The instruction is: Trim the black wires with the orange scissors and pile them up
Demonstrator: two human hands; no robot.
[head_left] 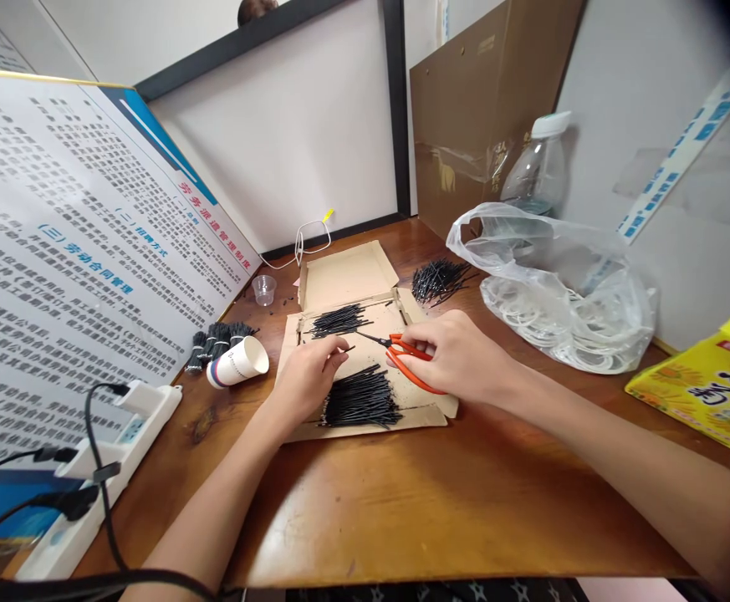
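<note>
My right hand [449, 351] is closed round the orange handles of a pair of scissors [415, 355], whose dark blades point left. My left hand [310, 372] pinches a short black strip [347, 348] near the blade tips. Under both hands lies an opened cardboard box [349, 272]. On it, one pile of black strips [339, 320] sits beyond my left hand, and a larger pile of black strips [363, 398] lies nearer to me. A third heap of black strips [438, 280] rests on the wooden table [365, 493] at the box's right.
At the left are a tipped paper cup [239, 362], tied black bundles [217, 343], a small clear cup [264, 289] and a power strip [114, 468] with cables. To the right stand a plastic bag [565, 309] of white loops, a bottle [537, 171] and a yellow packet [709, 380].
</note>
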